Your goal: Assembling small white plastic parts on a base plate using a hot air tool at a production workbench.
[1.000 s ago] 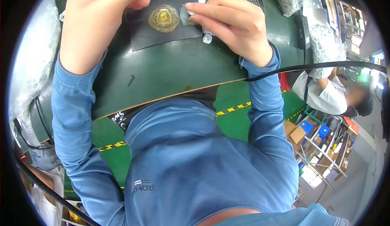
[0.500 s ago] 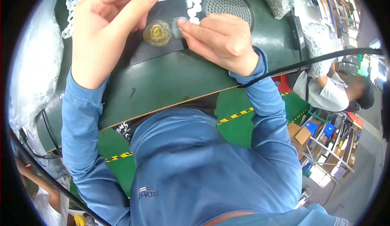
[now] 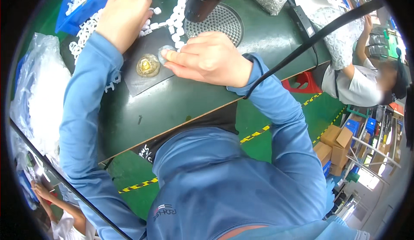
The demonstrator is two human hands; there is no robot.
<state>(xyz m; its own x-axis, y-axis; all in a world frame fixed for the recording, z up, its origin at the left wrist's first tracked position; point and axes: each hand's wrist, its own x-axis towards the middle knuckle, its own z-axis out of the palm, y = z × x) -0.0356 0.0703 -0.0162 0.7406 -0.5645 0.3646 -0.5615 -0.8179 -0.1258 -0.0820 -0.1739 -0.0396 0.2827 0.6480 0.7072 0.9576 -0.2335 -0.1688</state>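
Observation:
My left hand (image 3: 126, 18) reaches over small white plastic pieces (image 3: 153, 24) at the far side of the table, close to a blue bin. Its fingers are apart, and nothing shows in them. Over the edge of a dark flat sheet (image 3: 137, 84), my right hand (image 3: 210, 59) is closed, with thumb and forefinger pinching a small translucent grey round piece (image 3: 163, 53). Just left of that piece, a round translucent brownish lump (image 3: 148, 65) with a yellow centre sits on the sheet. My right palm is hidden beneath the curled fingers.
The blue bin (image 3: 71, 21) holds more white pieces. A round studded grey mat (image 3: 222, 26) lies behind my right hand, under a black cylinder (image 3: 205, 3). A black cable (image 3: 319, 39) crosses my right wrist. Clear plastic bags (image 3: 45, 97) stand left; a co-worker (image 3: 358, 80) is right.
My left hand has moved from above the sheet to the white pieces at the far left, its pinch now spread. The right hand keeps its pinch. The whole view has shifted.

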